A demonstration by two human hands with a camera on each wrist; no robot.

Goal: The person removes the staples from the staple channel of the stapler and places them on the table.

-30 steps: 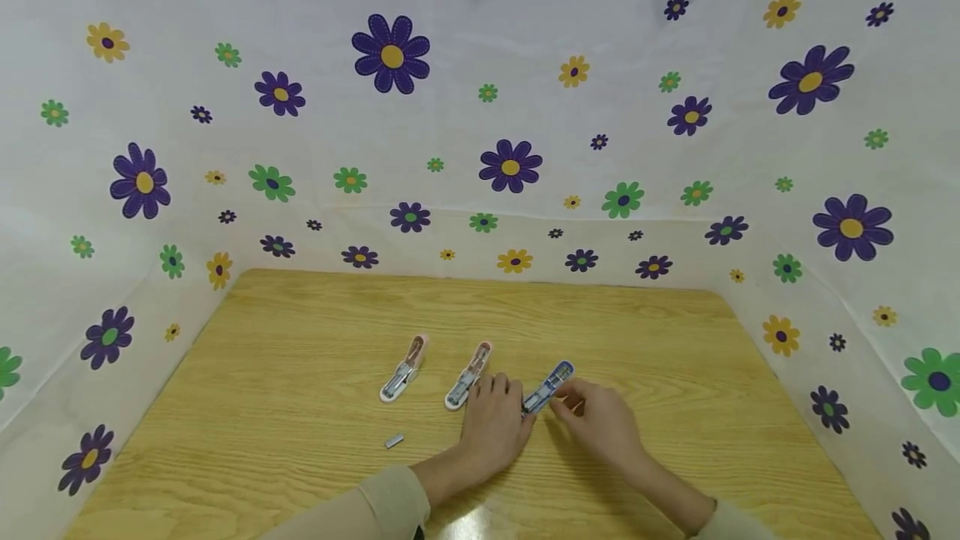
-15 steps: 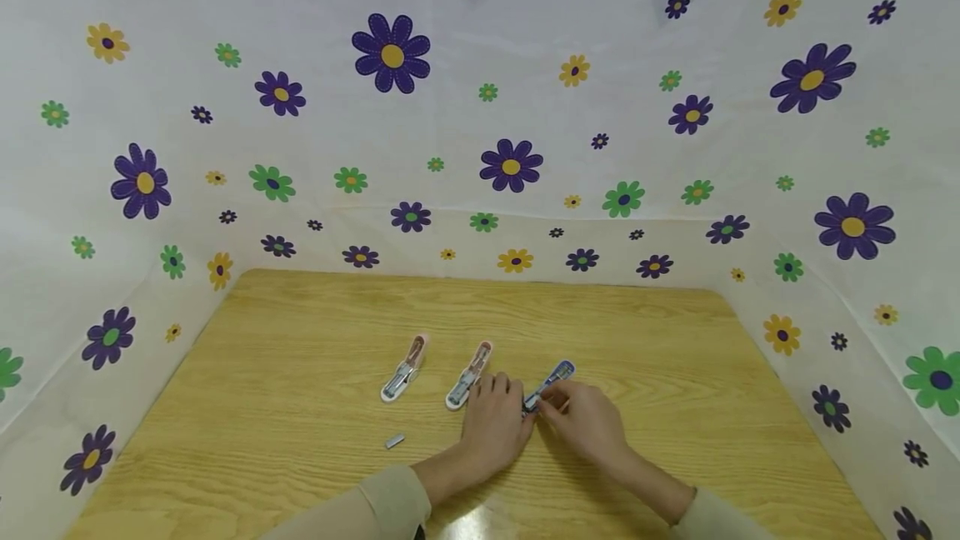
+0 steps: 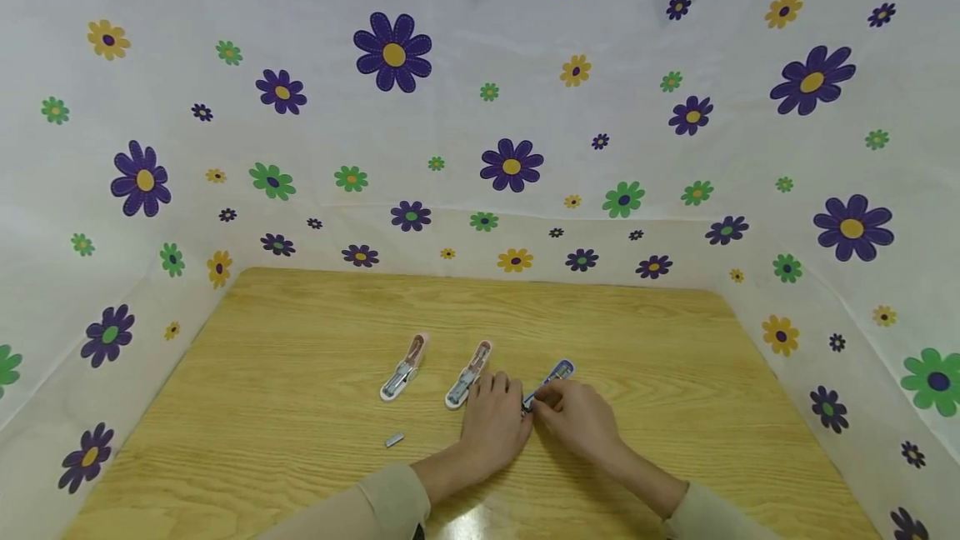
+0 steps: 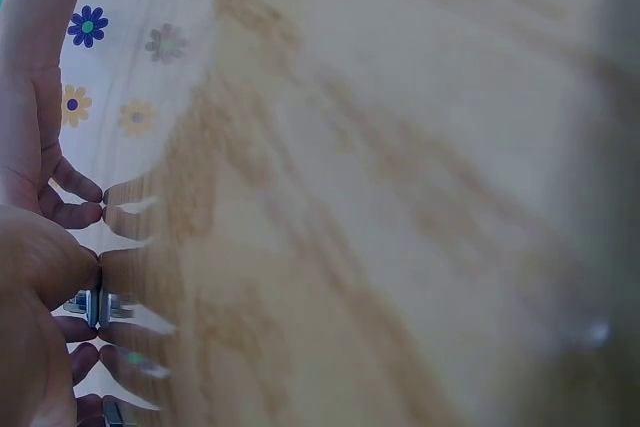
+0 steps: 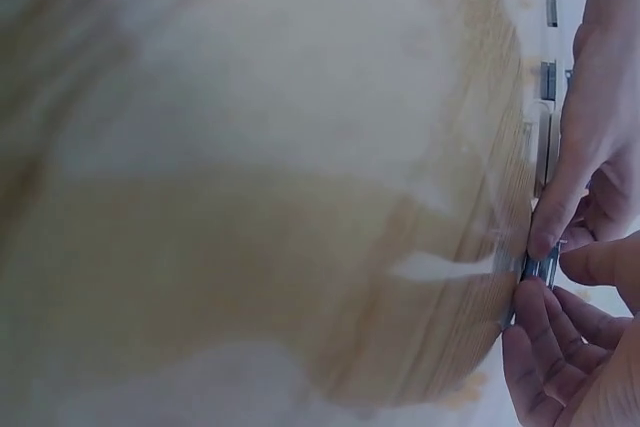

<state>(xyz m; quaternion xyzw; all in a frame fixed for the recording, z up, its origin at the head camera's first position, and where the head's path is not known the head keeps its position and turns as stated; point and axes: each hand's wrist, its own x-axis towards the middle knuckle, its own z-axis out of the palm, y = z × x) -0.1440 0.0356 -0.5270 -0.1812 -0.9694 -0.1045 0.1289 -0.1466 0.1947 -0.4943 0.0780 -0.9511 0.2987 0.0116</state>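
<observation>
A slim blue stapler [image 3: 558, 371] lies folded open on the table in the head view, its near end between both hands. My left hand [image 3: 492, 419] holds that near end, the thumb pressed along it and the fingers spread towards the white-and-pink stapler beside it. My right hand [image 3: 581, 419] pinches at the blue stapler's metal magazine with thumb and forefinger, partly hiding it. In the right wrist view, grey metal [image 5: 541, 267] shows between the left thumb and the right fingertips; whether it includes a separate staple strip I cannot tell.
Two white-and-pink staplers, the middle one [image 3: 459, 390] and the left one [image 3: 399, 380], lie opened out on the wooden table [image 3: 300, 340]. A small strip of staples [image 3: 393, 440] lies nearer, left of my left hand. A flower-print cloth [image 3: 450, 123] encloses the table's back and sides.
My right hand has moved left and slightly nearer, from beside the blue stapler onto its near half, now covering its middle. My left hand, the other staplers and the loose strip stayed put.
</observation>
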